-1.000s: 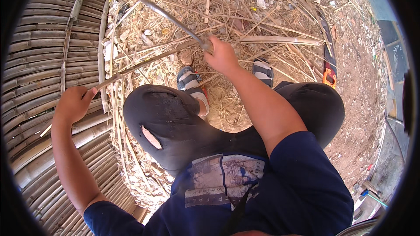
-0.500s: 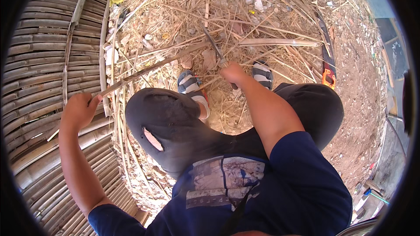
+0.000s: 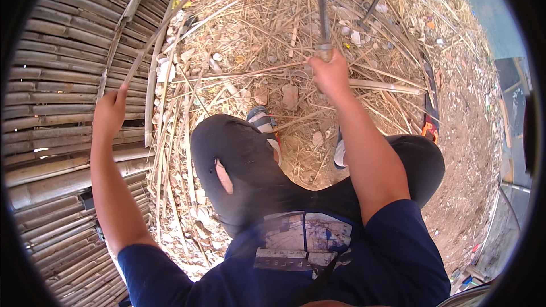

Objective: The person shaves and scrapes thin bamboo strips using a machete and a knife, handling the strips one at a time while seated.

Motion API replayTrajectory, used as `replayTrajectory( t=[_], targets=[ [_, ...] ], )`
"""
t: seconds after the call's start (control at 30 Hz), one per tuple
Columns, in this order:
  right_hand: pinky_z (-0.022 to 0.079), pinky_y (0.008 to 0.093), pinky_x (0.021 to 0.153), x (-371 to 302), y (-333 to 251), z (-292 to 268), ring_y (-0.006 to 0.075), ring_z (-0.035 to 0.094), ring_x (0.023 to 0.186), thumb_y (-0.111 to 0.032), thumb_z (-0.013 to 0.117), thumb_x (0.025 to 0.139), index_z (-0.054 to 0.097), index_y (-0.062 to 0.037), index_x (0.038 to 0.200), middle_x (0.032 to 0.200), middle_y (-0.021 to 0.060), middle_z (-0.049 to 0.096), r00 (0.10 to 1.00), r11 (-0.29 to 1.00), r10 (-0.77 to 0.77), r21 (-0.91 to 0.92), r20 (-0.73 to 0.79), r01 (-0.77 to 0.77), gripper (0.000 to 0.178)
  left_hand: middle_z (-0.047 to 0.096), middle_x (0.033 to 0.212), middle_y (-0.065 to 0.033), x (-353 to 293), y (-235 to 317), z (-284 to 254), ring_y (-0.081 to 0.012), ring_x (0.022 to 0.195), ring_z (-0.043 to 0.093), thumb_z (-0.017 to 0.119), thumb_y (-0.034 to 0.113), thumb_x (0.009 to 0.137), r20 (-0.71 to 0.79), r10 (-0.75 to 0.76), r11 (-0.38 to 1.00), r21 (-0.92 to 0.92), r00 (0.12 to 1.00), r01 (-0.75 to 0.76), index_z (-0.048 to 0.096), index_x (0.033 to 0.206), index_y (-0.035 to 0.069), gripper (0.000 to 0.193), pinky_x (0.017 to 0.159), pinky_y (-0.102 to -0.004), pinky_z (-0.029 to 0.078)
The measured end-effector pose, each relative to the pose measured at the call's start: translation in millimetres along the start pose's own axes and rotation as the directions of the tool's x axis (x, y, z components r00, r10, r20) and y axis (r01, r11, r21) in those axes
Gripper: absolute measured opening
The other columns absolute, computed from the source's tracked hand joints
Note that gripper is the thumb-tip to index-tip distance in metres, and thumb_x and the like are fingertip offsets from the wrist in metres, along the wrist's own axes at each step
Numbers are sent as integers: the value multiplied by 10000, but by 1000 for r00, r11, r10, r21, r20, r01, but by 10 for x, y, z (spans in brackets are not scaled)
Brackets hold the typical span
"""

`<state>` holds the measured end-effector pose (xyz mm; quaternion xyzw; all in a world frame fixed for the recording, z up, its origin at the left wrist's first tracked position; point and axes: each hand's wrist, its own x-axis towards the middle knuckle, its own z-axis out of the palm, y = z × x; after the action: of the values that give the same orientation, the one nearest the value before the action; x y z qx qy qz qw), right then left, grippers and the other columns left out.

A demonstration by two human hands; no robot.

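Observation:
My left hand (image 3: 109,115) is closed round the near end of a long, thin bamboo strip (image 3: 169,18). The strip slants up and away to the right, in front of the slatted bamboo panel (image 3: 68,74). My right hand (image 3: 331,75) grips the handle of a machete (image 3: 322,14), out beyond my knees. Its long dark blade points away from me, the tip running toward the upper edge of the view. Blade and strip are apart.
Straw and bamboo splinters (image 3: 267,28) cover the ground. A saw with an orange handle (image 3: 430,131) lies at the right, near my right knee. A hammer-like tool (image 3: 371,10) lies farther off. A split bamboo piece (image 3: 387,86) and a flat stone (image 3: 290,96) lie before my feet.
The machete has swung up and away from me, off the strip's far end. My left hand has risen slightly, and the strip now points more steeply away.

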<state>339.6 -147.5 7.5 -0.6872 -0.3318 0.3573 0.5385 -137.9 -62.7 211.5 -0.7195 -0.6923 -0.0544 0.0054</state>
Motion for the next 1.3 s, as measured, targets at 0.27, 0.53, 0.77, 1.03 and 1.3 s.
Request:
replayTrajectory(
  t=[0.27, 0.53, 0.77, 1.03, 1.3],
  targets=[
    [449, 279, 525, -259, -1458, -847, 102, 562, 589, -202, 760, 845, 620, -42, 1090, 752, 10, 609, 996, 997, -80, -20, 48, 81, 325, 658, 786, -243, 117, -141, 561, -365, 729, 630, 482, 624, 1007, 45, -58, 983, -171, 997, 65, 673, 853, -31, 700, 691, -466, 491],
    [351, 250, 476, -313, -1167, -1565, 77, 442, 521, -125, 715, 863, 561, -93, 956, 686, -29, 494, 997, 992, 54, -118, 55, -47, 183, 668, 712, -133, -1692, -993, 1770, -253, 659, 631, 650, 514, 963, 104, -285, 894, -329, 953, 303, 708, 908, 29, 491, 680, -408, 504],
    [360, 248, 505, -155, -1187, -1230, 75, 399, 500, -109, 668, 912, 516, -119, 921, 670, -41, 457, 996, 997, 75, -29, 43, -74, 153, 676, 1178, -258, -2040, -2204, 1805, -441, 1123, 636, 651, 618, 896, -46, -582, 790, 201, 812, 579, 574, 1305, 44, 709, 967, -495, 496],
    [353, 260, 504, -190, -1466, -1408, 84, 463, 555, -190, 739, 888, 547, -103, 902, 693, -34, 486, 998, 988, -47, -148, 30, 51, 211, 633, 1285, -276, -3182, -2840, 3204, -411, 1149, 632, 683, 477, 926, 211, -317, 903, -230, 925, 362, 563, 1338, -32, 665, 979, -472, 495],
    [489, 344, 611, -451, -806, -2556, 168, 617, 662, -249, 755, 836, 652, 16, 1115, 792, 84, 653, 953, 787, -74, -604, -295, -126, 398, 730, 993, -132, -4381, -1741, 3797, -228, 868, 721, 582, 238, 1019, 613, -346, 360, -613, 711, 703, 660, 1179, 9, 291, 667, -325, 577]
  ],
)
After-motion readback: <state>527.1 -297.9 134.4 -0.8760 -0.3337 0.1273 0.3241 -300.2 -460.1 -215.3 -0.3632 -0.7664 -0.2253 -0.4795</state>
